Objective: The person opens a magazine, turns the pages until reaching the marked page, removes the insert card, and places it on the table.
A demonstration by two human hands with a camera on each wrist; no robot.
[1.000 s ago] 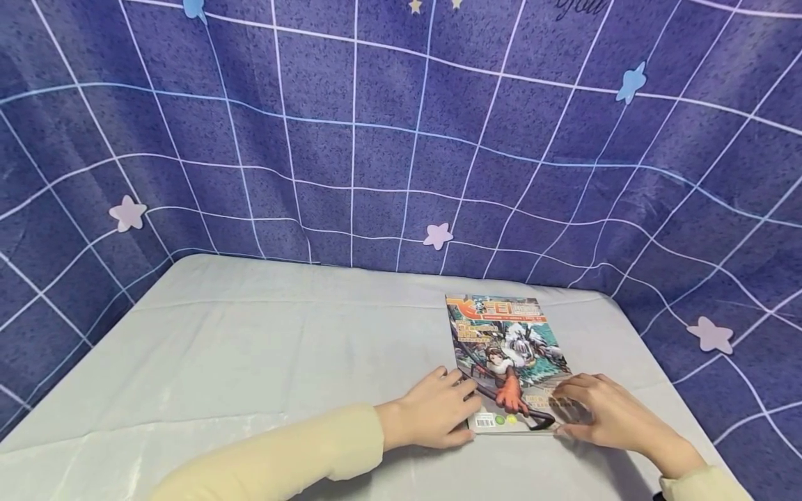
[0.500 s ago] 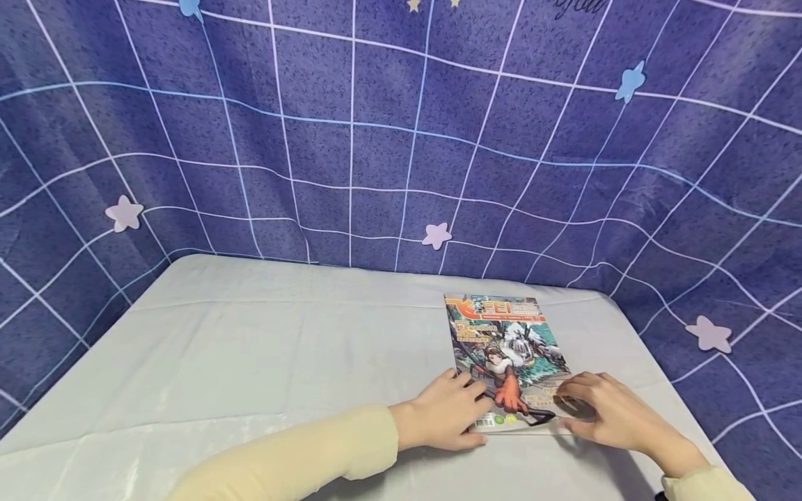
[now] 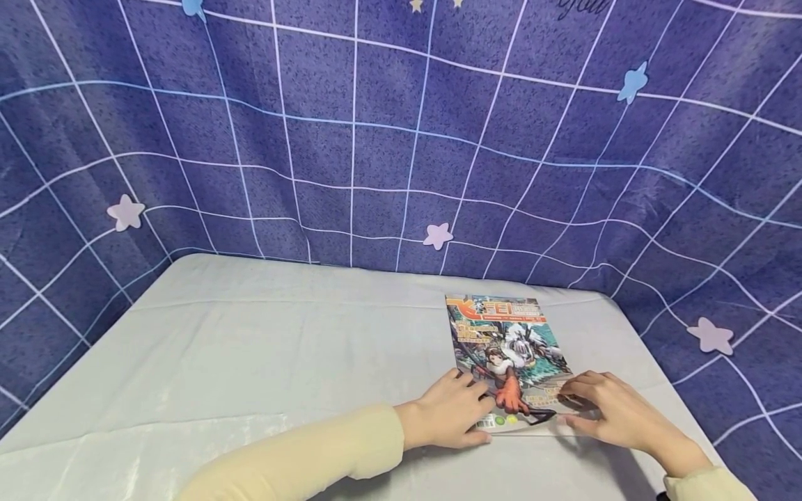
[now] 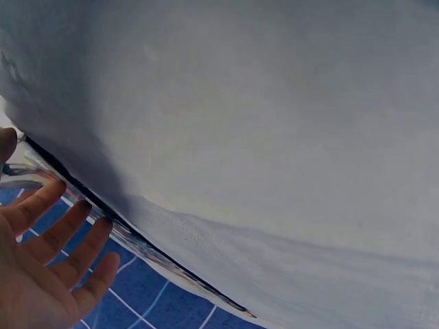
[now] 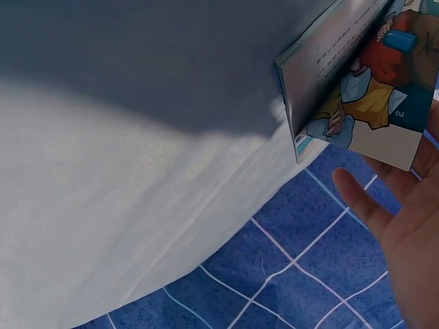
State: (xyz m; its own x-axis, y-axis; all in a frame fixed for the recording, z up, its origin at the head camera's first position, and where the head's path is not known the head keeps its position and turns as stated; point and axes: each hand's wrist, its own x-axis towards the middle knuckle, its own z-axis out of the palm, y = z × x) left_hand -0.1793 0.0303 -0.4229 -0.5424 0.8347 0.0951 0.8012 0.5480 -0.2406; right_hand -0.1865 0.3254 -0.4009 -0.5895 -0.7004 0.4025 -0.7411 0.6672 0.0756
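The magazine (image 3: 509, 358) lies on the table (image 3: 250, 348). The left hand (image 3: 451, 417) rests flat on its near left corner; the right hand (image 3: 610, 410) lifts the cover's near right corner with bent fingers. Opening seems to begin; next the cover needs turning leftward.

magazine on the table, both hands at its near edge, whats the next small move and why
Probably lift the cover's near right corner a little further with the right hand while the left hand presses the spine side flat. The right wrist view shows the magazine cover already raised off the pages, and the left fingers lie straight on the bottom left corner.
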